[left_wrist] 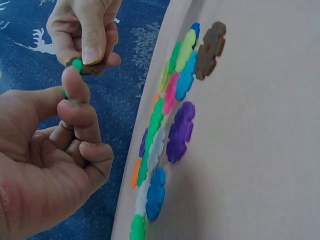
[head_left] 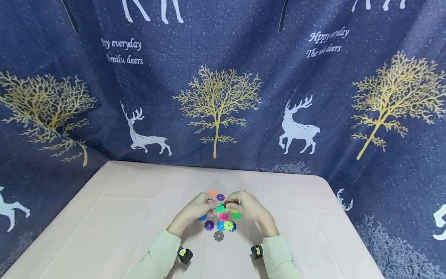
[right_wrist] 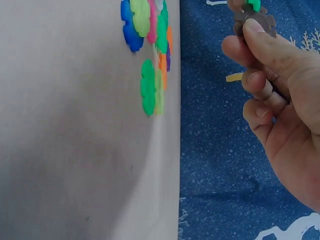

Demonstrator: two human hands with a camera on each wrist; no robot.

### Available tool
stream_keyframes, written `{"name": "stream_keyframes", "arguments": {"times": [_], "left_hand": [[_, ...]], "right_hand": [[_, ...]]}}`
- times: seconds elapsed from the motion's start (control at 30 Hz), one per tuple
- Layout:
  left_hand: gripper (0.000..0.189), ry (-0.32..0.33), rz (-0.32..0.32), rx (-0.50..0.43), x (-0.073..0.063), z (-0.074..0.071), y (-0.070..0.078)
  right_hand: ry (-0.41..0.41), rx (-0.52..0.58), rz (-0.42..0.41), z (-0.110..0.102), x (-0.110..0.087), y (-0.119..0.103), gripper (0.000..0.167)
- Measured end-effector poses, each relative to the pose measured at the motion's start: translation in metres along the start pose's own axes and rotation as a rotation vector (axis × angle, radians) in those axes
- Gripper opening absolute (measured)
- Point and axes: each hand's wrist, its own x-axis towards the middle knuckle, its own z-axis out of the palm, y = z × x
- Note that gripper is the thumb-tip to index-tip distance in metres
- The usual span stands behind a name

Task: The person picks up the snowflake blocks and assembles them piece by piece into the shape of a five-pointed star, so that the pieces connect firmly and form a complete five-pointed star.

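My left hand and right hand meet above the table. In the left wrist view, the left fingers pinch a green notched disc, mostly hidden by the fingertips. Thumb and forefinger of the right hand pinch a brown notched disc, which touches the green one edge to edge. Whether the two discs are slotted together cannot be told. Below the hands, several loose flower-shaped discs lie on the table, among them a purple disc, a dark grey-brown disc and a yellow-green disc.
A pale cloth covers the table. Behind and beside it hangs a dark blue curtain printed with deer and trees. Small black wrist cameras sit by the cuffs, one at the left wrist and one at the right.
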Motion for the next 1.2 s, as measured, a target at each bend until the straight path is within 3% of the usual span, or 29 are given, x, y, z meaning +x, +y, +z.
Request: {"name": "stream_keyframes", "arguments": {"times": [0.3, 0.67, 0.87, 1.2], "left_hand": [[0.022, 0.029, 0.001, -0.032, 0.002, 0.002, 0.001], [0.022, -0.018, 0.04, 0.077, -0.004, -0.005, 0.007], [0.022, -0.001, 0.065, 0.136, -0.008, -0.006, 0.005], [0.017, 0.015, 0.094, 0.088, -0.011, -0.006, -0.002]], "right_hand": [[0.038, -0.035, 0.0, 0.001, 0.002, -0.005, 0.005], [0.061, 0.053, 0.082, 0.005, -0.001, -0.003, 0.007], [0.072, 0.084, 0.135, 0.007, -0.001, -0.001, 0.006], [0.071, 0.067, 0.201, 0.008, -0.001, 0.003, 0.01]]}}
